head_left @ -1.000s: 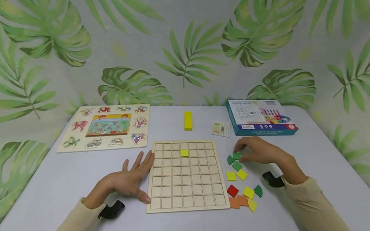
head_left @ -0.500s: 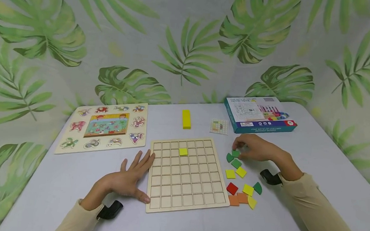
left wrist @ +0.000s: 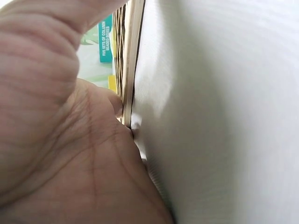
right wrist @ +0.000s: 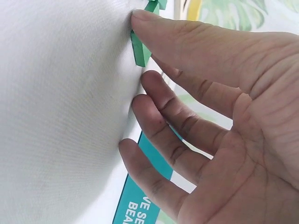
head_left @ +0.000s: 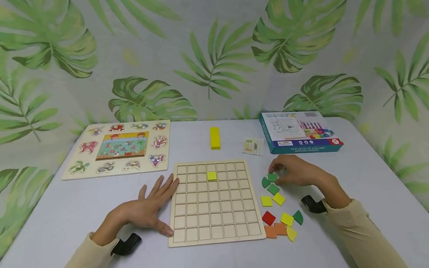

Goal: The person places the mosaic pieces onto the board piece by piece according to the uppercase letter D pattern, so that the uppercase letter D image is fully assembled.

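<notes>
From the head view, the right hand (head_left: 298,170) is reaching over the scatter of coloured tiles, its thumb and forefinger closing on a green square tile (head_left: 272,177) that is lying flat on the white table (head_left: 361,174). Just beside that pinch, toward the person, a green quarter-round tile (head_left: 265,182) and another green tile (head_left: 273,189) are sitting; further from it toward the person, yellow tiles (head_left: 278,199), a red tile (head_left: 268,218) and orange tiles (head_left: 275,230) are lying loose. Beyond the hand a teal box (head_left: 300,132) is resting, with a small pattern card (head_left: 253,146) beside it. The left hand (head_left: 148,209) is lying flat with fingers straight, holding nothing, its fingertips and thumb pressing against the left edge of the wooden grid board (head_left: 214,201). One yellow tile (head_left: 212,175) is sitting in a cell of the board, well away from that hand (second row from the far edge). A yellow block (head_left: 215,138) and an animal puzzle board (head_left: 119,148) are lying farther off.

From the left wrist view, the palm (left wrist: 60,140) is resting on the table with the thumb touching the board edge (left wrist: 128,70).

From the right wrist view, the forefinger (right wrist: 187,37) is pressing the edge of the green tile (right wrist: 140,49) against the table; the other fingers are hanging relaxed, and whether the thumb is meeting the tile here I cannot tell
</notes>
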`<control>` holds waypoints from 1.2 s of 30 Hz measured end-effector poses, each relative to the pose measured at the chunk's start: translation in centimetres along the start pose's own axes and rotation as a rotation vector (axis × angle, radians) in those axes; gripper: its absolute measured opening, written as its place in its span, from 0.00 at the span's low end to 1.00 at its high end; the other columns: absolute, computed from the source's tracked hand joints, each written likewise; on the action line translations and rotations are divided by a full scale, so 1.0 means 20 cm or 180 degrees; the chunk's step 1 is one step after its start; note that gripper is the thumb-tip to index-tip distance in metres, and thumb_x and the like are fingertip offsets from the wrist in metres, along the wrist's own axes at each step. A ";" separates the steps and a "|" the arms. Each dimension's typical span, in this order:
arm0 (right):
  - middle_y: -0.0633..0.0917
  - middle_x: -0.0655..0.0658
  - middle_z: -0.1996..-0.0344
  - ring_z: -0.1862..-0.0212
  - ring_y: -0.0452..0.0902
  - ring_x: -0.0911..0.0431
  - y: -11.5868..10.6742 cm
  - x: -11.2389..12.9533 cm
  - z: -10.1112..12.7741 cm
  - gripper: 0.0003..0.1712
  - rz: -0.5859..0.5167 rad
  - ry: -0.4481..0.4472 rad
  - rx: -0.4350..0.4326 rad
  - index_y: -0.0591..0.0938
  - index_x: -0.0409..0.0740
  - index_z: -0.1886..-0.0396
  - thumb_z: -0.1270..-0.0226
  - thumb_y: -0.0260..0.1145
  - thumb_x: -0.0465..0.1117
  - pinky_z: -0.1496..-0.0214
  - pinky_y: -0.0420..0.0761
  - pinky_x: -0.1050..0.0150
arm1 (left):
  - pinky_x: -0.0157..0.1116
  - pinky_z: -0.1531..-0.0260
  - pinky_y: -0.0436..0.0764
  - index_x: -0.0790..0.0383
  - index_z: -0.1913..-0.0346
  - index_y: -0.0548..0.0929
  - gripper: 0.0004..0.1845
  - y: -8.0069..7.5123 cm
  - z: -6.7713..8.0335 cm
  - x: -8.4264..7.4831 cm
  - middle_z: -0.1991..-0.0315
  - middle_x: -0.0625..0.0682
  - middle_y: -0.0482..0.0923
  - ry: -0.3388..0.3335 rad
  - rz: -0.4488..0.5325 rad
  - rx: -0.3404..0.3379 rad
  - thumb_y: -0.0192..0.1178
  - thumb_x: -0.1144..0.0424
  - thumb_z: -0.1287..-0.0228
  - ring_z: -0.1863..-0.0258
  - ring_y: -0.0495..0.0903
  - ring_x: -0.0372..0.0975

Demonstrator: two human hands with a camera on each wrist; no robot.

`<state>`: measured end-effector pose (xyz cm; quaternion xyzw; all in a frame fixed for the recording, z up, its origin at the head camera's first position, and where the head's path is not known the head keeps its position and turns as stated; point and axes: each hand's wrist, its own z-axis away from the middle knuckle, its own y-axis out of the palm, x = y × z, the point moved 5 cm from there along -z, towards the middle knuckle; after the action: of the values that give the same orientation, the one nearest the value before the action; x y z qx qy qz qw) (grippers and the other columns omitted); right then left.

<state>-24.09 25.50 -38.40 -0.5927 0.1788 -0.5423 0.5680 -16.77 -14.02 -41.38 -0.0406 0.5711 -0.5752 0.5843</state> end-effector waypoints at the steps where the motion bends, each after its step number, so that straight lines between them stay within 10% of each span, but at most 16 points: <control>1: 0.84 0.46 0.56 0.52 0.76 0.50 0.00 0.00 0.00 0.14 -0.0004 0.0003 -0.0003 0.84 0.45 0.56 0.42 0.76 0.38 0.42 0.79 0.46 | 0.71 0.36 0.20 0.60 0.19 0.33 0.74 0.00 0.00 0.00 0.19 0.58 0.21 0.0007 0.0001 -0.0003 0.78 0.42 0.56 0.23 0.16 0.58; 36: 0.86 0.48 0.59 0.56 0.81 0.54 -0.04 0.14 -0.05 0.12 0.0125 -0.0262 -0.0223 0.84 0.41 0.53 0.34 0.71 0.40 0.47 0.82 0.49 | 0.71 0.35 0.23 0.59 0.19 0.34 0.74 0.00 0.00 0.01 0.19 0.58 0.23 -0.0039 -0.0109 -0.0043 0.78 0.40 0.57 0.22 0.18 0.58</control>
<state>-24.39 22.92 -36.68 -0.6305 0.1858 -0.4996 0.5642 -16.78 -14.18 -41.40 -0.0578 0.5706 -0.5809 0.5776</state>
